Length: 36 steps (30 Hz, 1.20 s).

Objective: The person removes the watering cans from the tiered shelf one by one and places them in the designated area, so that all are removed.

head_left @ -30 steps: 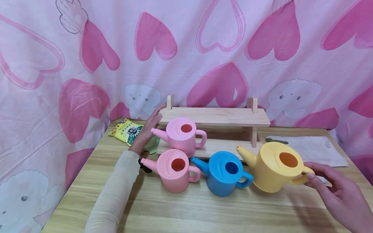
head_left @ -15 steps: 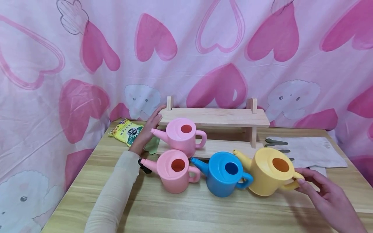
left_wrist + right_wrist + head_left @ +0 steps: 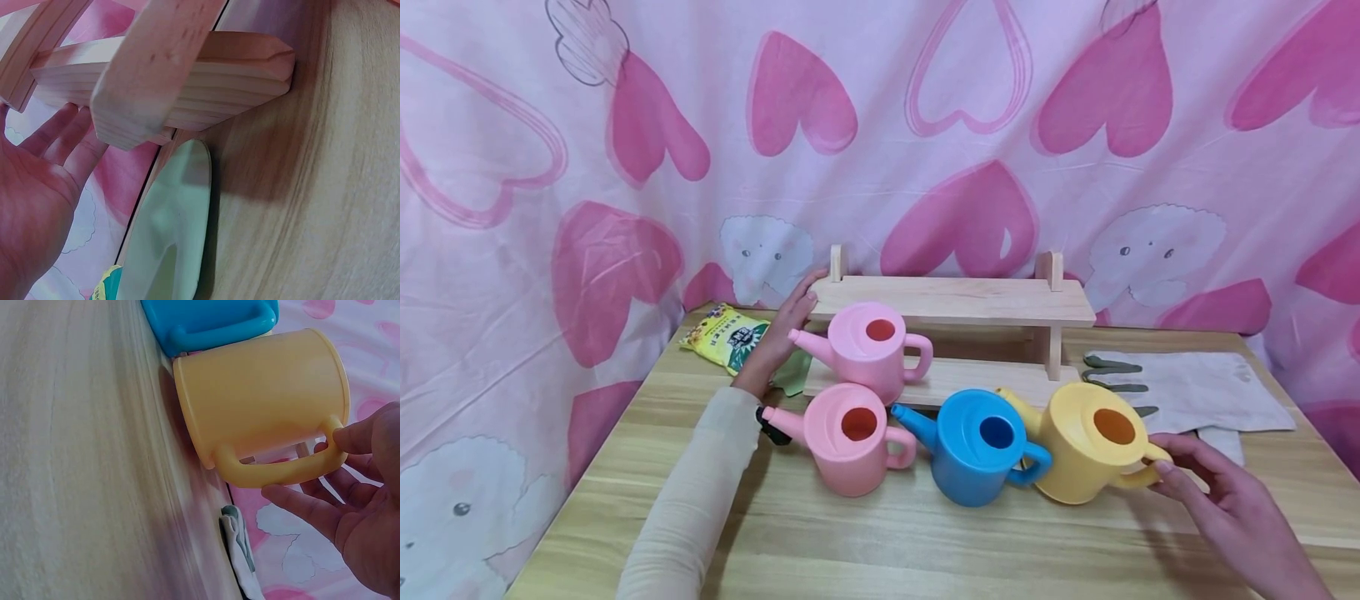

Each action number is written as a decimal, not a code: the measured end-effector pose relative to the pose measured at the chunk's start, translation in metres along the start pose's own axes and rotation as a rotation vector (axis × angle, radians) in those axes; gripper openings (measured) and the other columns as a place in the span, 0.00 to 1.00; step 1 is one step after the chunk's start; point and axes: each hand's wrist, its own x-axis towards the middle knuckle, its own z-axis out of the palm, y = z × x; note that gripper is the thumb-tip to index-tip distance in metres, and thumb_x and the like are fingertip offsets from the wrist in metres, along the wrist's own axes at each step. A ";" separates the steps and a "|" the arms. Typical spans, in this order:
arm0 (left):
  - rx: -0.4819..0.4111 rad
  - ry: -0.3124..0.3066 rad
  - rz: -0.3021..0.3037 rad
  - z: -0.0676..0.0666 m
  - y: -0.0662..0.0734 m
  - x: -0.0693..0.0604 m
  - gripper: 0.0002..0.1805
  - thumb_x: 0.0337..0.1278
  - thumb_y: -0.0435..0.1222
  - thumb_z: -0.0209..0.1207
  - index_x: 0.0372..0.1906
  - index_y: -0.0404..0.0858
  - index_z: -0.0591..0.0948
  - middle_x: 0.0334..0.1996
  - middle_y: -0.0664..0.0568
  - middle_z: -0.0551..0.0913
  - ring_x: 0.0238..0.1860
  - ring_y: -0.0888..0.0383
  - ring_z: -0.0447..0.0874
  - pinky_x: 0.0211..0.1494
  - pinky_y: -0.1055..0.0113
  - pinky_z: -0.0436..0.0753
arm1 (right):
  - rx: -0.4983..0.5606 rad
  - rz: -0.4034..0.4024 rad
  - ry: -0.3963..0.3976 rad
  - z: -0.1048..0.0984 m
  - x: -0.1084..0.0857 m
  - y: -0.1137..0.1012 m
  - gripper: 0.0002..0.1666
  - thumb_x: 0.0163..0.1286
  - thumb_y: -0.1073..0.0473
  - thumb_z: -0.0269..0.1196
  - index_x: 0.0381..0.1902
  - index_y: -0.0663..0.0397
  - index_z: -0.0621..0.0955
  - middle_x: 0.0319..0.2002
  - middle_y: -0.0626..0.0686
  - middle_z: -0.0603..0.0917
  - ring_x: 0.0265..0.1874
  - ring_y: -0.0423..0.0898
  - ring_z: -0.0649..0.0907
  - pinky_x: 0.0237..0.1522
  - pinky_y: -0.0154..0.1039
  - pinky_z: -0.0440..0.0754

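Observation:
My right hand [image 3: 1232,508] pinches the handle of the yellow watering can [image 3: 1086,446], which stands right of the blue watering can [image 3: 973,458]. In the right wrist view, thumb and fingers of the hand [image 3: 369,506] are round the yellow handle [image 3: 281,472]. My left hand [image 3: 782,329] rests against the left end of the wooden shelf [image 3: 955,298]; the left wrist view has its fingers extended at the wood [image 3: 156,69]. A light pink can [image 3: 868,350] is by the lower shelf board, behind a salmon pink can [image 3: 848,450].
Left of the shelf lie a yellow and green packet [image 3: 724,337] and a pale green piece [image 3: 792,373], its smooth surface [image 3: 178,212] close in the left wrist view. White gloves with dark green fingertips [image 3: 1202,387] lie on the table at the right. A patterned curtain [image 3: 865,208] hangs behind.
The yellow can and my right hand have moved left, up to the blue can, uncovering more of the gloves. My left hand has stayed at the shelf end.

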 end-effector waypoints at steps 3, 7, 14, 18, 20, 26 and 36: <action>-0.009 -0.004 0.010 0.000 0.000 0.000 0.32 0.81 0.54 0.42 0.82 0.51 0.57 0.78 0.49 0.58 0.72 0.42 0.63 0.70 0.38 0.66 | 0.009 -0.014 -0.004 0.001 0.000 0.001 0.19 0.74 0.76 0.59 0.61 0.67 0.77 0.51 0.44 0.81 0.44 0.34 0.84 0.39 0.32 0.86; -0.020 -0.008 0.027 -0.001 -0.002 0.001 0.31 0.82 0.51 0.41 0.82 0.49 0.58 0.78 0.46 0.57 0.72 0.41 0.62 0.71 0.38 0.66 | 0.010 -0.027 -0.015 0.002 0.000 0.002 0.19 0.74 0.77 0.58 0.60 0.66 0.77 0.51 0.44 0.82 0.45 0.34 0.84 0.39 0.32 0.85; -0.021 -0.007 0.016 0.000 0.000 0.001 0.31 0.82 0.52 0.41 0.82 0.50 0.58 0.78 0.45 0.57 0.72 0.41 0.62 0.70 0.38 0.66 | 0.011 -0.022 -0.030 0.002 0.000 0.003 0.18 0.74 0.77 0.59 0.60 0.65 0.78 0.50 0.44 0.82 0.44 0.34 0.85 0.39 0.32 0.85; -0.017 -0.008 0.015 0.000 0.000 0.001 0.31 0.82 0.51 0.41 0.82 0.50 0.57 0.79 0.46 0.56 0.73 0.41 0.61 0.72 0.38 0.64 | -0.007 -0.007 -0.050 0.001 -0.001 0.003 0.18 0.75 0.75 0.59 0.60 0.63 0.77 0.50 0.43 0.81 0.44 0.34 0.84 0.39 0.30 0.85; -0.017 -0.009 0.019 0.000 -0.001 0.001 0.31 0.82 0.51 0.41 0.82 0.49 0.57 0.79 0.47 0.56 0.73 0.41 0.61 0.72 0.38 0.64 | -0.014 -0.002 -0.058 0.000 -0.001 0.004 0.18 0.75 0.74 0.59 0.60 0.62 0.77 0.51 0.42 0.81 0.44 0.34 0.84 0.39 0.29 0.84; -0.023 -0.007 0.026 0.000 -0.001 -0.001 0.31 0.82 0.51 0.41 0.82 0.50 0.58 0.78 0.46 0.57 0.73 0.42 0.61 0.71 0.38 0.65 | -0.029 -0.008 -0.067 -0.001 -0.001 0.004 0.19 0.75 0.74 0.59 0.61 0.60 0.78 0.52 0.41 0.82 0.45 0.33 0.84 0.39 0.27 0.83; -0.023 -0.009 0.041 0.001 0.001 -0.001 0.31 0.83 0.49 0.40 0.83 0.46 0.56 0.78 0.45 0.58 0.72 0.41 0.62 0.71 0.37 0.65 | -0.137 0.035 -0.054 -0.003 0.004 0.002 0.20 0.73 0.68 0.65 0.61 0.57 0.79 0.50 0.33 0.81 0.47 0.24 0.79 0.39 0.20 0.79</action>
